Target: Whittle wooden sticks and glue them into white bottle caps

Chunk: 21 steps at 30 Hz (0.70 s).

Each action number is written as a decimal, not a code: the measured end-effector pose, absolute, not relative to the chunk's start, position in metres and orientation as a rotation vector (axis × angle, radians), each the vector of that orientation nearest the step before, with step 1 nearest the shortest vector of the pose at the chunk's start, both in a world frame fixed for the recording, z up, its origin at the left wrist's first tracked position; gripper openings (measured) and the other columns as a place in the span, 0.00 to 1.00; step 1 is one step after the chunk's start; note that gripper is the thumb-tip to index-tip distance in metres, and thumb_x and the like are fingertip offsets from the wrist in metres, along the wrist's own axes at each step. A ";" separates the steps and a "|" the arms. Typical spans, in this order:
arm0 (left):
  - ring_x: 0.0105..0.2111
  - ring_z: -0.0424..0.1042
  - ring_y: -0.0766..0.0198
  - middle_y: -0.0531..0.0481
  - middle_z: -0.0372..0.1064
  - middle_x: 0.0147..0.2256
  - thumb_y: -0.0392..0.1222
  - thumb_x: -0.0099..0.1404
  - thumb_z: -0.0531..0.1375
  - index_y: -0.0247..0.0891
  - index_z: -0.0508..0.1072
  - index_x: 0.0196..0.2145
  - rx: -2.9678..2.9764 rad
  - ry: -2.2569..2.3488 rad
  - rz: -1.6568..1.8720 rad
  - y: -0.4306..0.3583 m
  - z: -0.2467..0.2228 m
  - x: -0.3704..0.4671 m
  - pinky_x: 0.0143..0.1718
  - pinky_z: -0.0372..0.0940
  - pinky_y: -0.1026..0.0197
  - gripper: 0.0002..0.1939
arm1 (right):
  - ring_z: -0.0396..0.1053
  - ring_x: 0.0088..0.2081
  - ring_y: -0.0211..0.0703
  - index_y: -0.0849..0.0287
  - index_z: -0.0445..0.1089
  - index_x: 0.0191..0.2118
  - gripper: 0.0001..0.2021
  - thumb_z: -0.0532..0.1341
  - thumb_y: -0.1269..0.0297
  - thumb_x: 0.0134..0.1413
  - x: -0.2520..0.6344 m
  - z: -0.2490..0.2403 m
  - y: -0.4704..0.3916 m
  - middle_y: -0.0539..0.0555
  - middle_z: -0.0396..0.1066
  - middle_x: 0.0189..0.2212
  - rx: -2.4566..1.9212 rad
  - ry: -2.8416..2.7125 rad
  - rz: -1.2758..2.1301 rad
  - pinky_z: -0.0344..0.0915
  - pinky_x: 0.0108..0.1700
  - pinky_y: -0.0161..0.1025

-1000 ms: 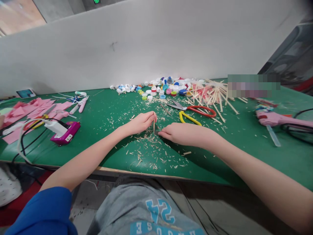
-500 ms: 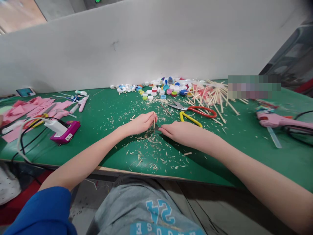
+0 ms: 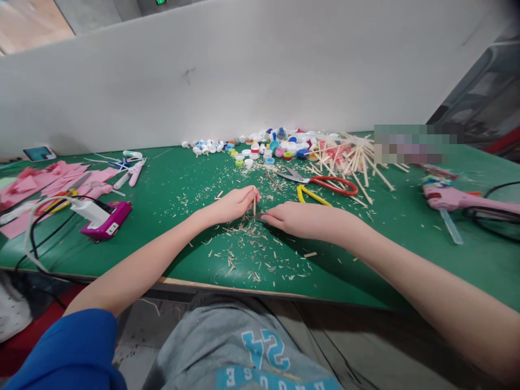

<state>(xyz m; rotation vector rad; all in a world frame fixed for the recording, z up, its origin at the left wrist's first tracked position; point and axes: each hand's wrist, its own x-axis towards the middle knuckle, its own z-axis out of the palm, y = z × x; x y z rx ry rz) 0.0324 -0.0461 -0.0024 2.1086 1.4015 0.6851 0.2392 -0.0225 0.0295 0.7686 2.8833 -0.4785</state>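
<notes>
My left hand [image 3: 238,203] pinches a short wooden stick [image 3: 254,209] that points down toward the green tabletop. Close beside it, my right hand [image 3: 292,218] has its fingers closed on a small dark blade [image 3: 259,214], whose handle end is hidden in the grip. The blade lies at the lower part of the stick; whether it touches the wood is too small to tell. Thin wood shavings [image 3: 247,230] are heaped beneath both hands and scattered around them. Just beyond my right hand lie scissors with red handles [image 3: 335,185] and a yellow-handled tool [image 3: 312,195].
Coloured bottle caps [image 3: 270,149] and a pile of wooden sticks [image 3: 365,157] lie along the white partition [image 3: 227,70]. At left are pink paper [image 3: 60,176], a purple power adapter [image 3: 108,222] and cables. A pink glue gun [image 3: 450,197] rests at right.
The whole view has shifted slightly. Both hands stay close together with the same stick and blade, and their positions have barely altered.
</notes>
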 end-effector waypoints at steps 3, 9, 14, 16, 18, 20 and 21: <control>0.22 0.57 0.69 0.56 0.57 0.22 0.46 0.74 0.41 0.38 0.64 0.36 2.095 1.383 0.696 -0.046 -0.003 0.033 0.28 0.55 0.64 0.17 | 0.63 0.23 0.37 0.56 0.67 0.31 0.21 0.43 0.53 0.66 0.238 0.031 -0.022 0.52 0.71 0.28 0.816 2.820 -0.544 0.57 0.31 0.40; 0.21 0.56 0.69 0.57 0.55 0.21 0.48 0.74 0.41 0.38 0.63 0.36 2.067 1.356 0.712 -0.048 -0.004 0.036 0.26 0.53 0.64 0.17 | 0.57 0.15 0.34 0.56 0.62 0.28 0.22 0.42 0.50 0.65 0.237 0.035 -0.023 0.48 0.64 0.20 0.872 2.704 -0.617 0.54 0.24 0.38; 0.21 0.56 0.69 0.57 0.54 0.21 0.48 0.74 0.40 0.38 0.63 0.36 2.053 1.364 0.714 -0.047 -0.004 0.035 0.26 0.54 0.64 0.18 | 0.58 0.20 0.35 0.57 0.61 0.26 0.21 0.44 0.51 0.65 0.235 0.036 -0.028 0.50 0.66 0.24 0.867 2.735 -0.526 0.52 0.26 0.39; 0.21 0.56 0.69 0.57 0.54 0.21 0.48 0.74 0.40 0.38 0.63 0.36 2.047 1.364 0.709 -0.048 -0.002 0.036 0.26 0.54 0.64 0.18 | 0.59 0.21 0.36 0.57 0.62 0.26 0.22 0.43 0.50 0.65 0.235 0.036 -0.028 0.51 0.67 0.24 0.855 2.750 -0.511 0.52 0.27 0.39; 0.22 0.56 0.69 0.57 0.55 0.22 0.47 0.74 0.40 0.38 0.62 0.35 2.043 1.362 0.708 -0.049 -0.001 0.036 0.27 0.55 0.63 0.17 | 0.59 0.21 0.36 0.56 0.61 0.25 0.23 0.43 0.48 0.64 0.236 0.036 -0.026 0.50 0.66 0.23 0.844 2.737 -0.547 0.54 0.27 0.39; 0.23 0.57 0.69 0.57 0.55 0.23 0.46 0.74 0.40 0.38 0.62 0.35 2.041 1.356 0.715 -0.051 0.001 0.037 0.28 0.56 0.63 0.16 | 0.58 0.19 0.35 0.56 0.59 0.26 0.25 0.42 0.43 0.63 0.238 0.035 -0.023 0.49 0.64 0.21 0.881 2.665 -0.660 0.56 0.26 0.39; 0.23 0.57 0.69 0.57 0.55 0.23 0.46 0.74 0.41 0.38 0.62 0.35 2.040 1.351 0.720 -0.051 0.002 0.037 0.29 0.56 0.63 0.16 | 0.58 0.17 0.35 0.55 0.58 0.26 0.25 0.43 0.40 0.62 0.239 0.035 -0.021 0.48 0.63 0.21 0.918 2.613 -0.739 0.56 0.24 0.39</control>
